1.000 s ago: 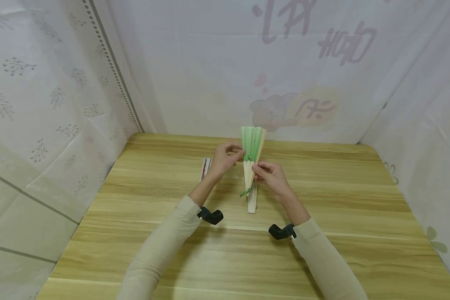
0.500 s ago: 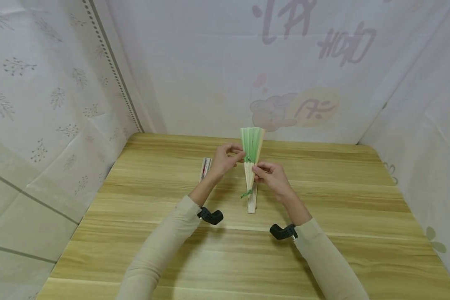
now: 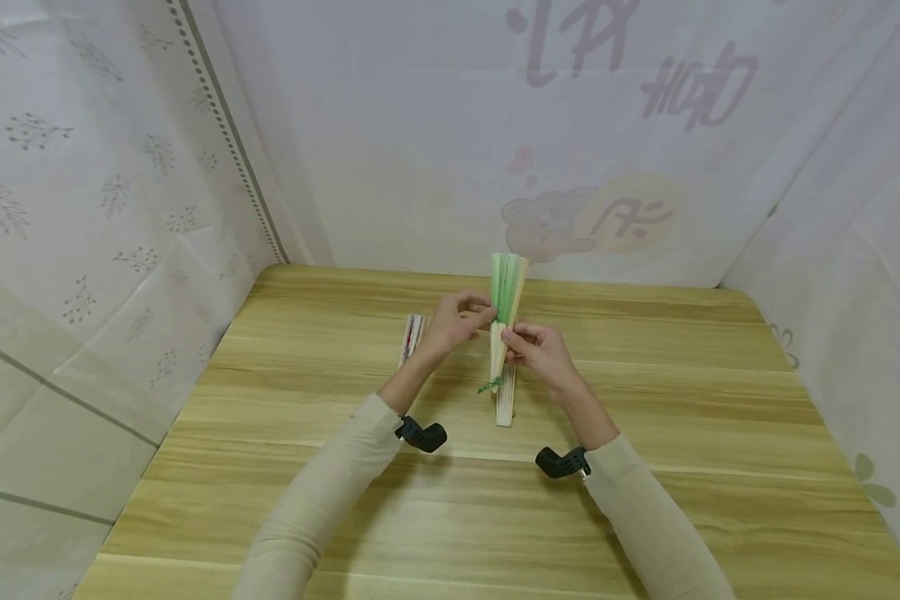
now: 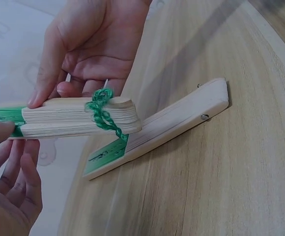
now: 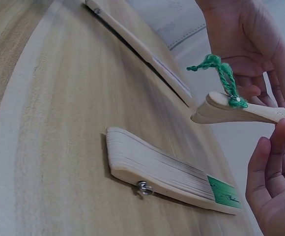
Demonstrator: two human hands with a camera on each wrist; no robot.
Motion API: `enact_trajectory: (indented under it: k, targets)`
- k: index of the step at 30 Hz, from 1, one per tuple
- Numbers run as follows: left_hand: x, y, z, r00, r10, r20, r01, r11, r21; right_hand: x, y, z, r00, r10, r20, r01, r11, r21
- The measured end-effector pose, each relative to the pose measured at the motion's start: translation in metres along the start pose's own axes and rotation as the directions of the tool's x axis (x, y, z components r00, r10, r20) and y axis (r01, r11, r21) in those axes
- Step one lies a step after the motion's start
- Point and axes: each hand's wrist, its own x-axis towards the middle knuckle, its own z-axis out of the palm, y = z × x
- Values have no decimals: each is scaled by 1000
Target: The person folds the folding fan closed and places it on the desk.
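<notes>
A green folding fan (image 3: pixel 507 287) with pale wooden ribs is raised over the table, partly spread in the head view. My left hand (image 3: pixel 460 323) pinches its left edge between thumb and fingers. On the other side, the right hand (image 3: pixel 542 354) grips the ribs with the thumb in front. A green cord (image 4: pixel 102 112) is tied through the pivot end and dangles. Beneath lies a second green folding fan (image 5: pixel 159 162), folded, with a metal ring at its pivot. A third folded fan (image 3: pixel 411 335), whitish with a red mark, lies left, partly behind the left forearm.
All of this is on a wood-grain table (image 3: pixel 495 517). A pale printed cloth (image 3: pixel 390 150) hangs behind its far edge, and more patterned cloth (image 3: pixel 105 250) hangs along the left side. Black wrist cameras (image 3: pixel 422 435) stick out from both wrists.
The raised fan has narrowed, its left edge coming in toward the right. My left hand has shifted slightly right with that edge; the right hand stays almost in place.
</notes>
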Motion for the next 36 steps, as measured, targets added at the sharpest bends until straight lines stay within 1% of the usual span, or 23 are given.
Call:
enact_trajectory:
  k: [4, 10, 15, 19, 24, 28, 33, 36]
  targets:
    - [0, 0, 0, 1000, -9, -11, 9, 1000, 17, -1, 2, 0, 1000, -7, 1, 7, 1000, -14]
    - [0, -2, 0, 1000, -6, -4, 6, 999, 36, -4, 6, -1, 1000, -18, -21, 18, 1000, 14]
    - [-2, -2, 0, 1000, -5, 17, 4, 1000, 20, -5, 5, -2, 999, -35, -17, 36, 999, 26]
    - [-3, -1, 0, 1000, -8, 27, 8, 1000, -2, -6, 2, -2, 999, -35, -7, 36, 999, 29]
    - [-3, -1, 0, 999, -9, 40, 10, 999, -42, -6, -1, -2, 999, -35, -1, 35, 999, -12]
    - [-4, -1, 0, 998, -5, 55, 8, 998, -63, -4, 0, -2, 999, -33, -8, 33, 999, -17]
    - [-6, -2, 0, 997, -7, 74, 10, 999, -44, -3, 2, -2, 1000, -23, -20, 23, 1000, -7]
    - [-6, -2, 1, 997, -10, 72, 12, 999, -30, -2, 4, -2, 999, -21, -30, 21, 1000, 0]
